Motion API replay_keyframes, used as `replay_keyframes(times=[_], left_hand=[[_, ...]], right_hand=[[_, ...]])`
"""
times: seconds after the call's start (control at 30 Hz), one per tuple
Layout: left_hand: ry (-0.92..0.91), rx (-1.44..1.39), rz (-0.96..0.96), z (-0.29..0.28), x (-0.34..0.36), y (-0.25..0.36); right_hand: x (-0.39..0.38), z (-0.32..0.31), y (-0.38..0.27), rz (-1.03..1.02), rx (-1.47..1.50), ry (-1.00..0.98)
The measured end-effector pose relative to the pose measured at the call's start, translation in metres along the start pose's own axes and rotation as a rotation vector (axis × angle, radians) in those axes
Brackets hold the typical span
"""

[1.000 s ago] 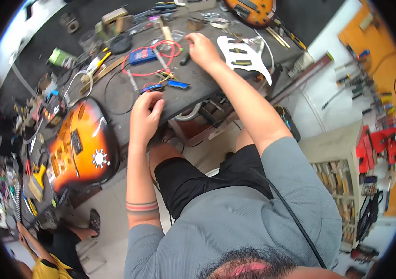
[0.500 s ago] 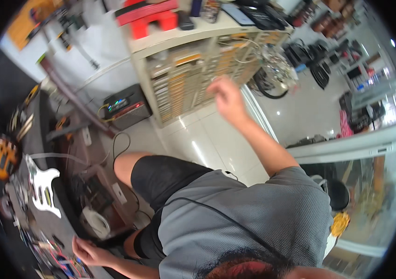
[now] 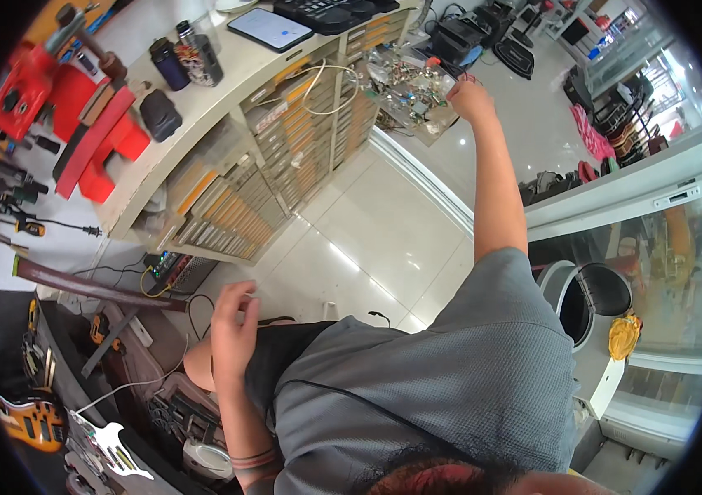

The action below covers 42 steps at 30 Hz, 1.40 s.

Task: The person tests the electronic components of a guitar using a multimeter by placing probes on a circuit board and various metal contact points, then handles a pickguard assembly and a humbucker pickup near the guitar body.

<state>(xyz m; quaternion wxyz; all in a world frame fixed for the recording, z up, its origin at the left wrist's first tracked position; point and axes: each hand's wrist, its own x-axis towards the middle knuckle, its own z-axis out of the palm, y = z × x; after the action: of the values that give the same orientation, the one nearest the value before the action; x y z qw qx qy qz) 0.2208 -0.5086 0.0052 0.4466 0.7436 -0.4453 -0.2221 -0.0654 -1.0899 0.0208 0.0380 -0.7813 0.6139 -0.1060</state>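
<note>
My right hand point(image 3: 473, 99) is stretched out to the far right, at the edge of a tray point(image 3: 432, 139) heaped with small parts in clear plastic bags point(image 3: 404, 82). Its fingers are curled in, with thin dark strands showing by the fingertips. What it grips is too small to make out. Above my thigh, my left hand point(image 3: 235, 326) hangs with loosely bent fingers and nothing in it.
A long cabinet of small drawers point(image 3: 244, 198) carries a tablet point(image 3: 270, 30), a red stand point(image 3: 103, 148) and two dark bottles point(image 3: 199, 56). On the left bench lie an orange guitar body point(image 3: 33, 421) and a white pickguard point(image 3: 110, 450). A lidded bin point(image 3: 561, 301) stands right.
My view has swung toward the cabinet and tray. My right hand has reached out to the tray's edge. My left hand has come off the bench and up above my thigh.
</note>
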Motion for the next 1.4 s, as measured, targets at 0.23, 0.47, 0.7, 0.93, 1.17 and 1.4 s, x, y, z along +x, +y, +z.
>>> replay_keyframes(times=[0.23, 0.47, 0.7, 0.93, 1.17, 1.4], left_hand=[[-0.079, -0.019, 0.0, 0.027, 0.022, 0.009], [-0.104, -0.032, -0.06, 0.044, 0.01, 0.004], [-0.095, -0.072, -0.135, 0.049, -0.003, -0.004], [-0.061, -0.069, -0.134, 0.04, -0.012, -0.007], [0.096, -0.008, -0.047, 0.017, -0.022, 0.0], [0.645, 0.069, 0.181, -0.044, -0.039, 0.074]], right_hand=[[0.005, 0.03, 0.017, -0.118, 0.105, -0.074], [0.008, 0.051, 0.033, -0.249, 0.429, 0.008], [0.008, 0.043, 0.017, -0.302, 0.651, -0.066], [0.013, -0.007, -0.002, -0.22, 0.78, 0.352], [-0.113, -0.056, -0.162, -0.49, 1.426, -0.303], [-0.321, -0.015, -0.316, -0.622, 1.816, -1.734]])
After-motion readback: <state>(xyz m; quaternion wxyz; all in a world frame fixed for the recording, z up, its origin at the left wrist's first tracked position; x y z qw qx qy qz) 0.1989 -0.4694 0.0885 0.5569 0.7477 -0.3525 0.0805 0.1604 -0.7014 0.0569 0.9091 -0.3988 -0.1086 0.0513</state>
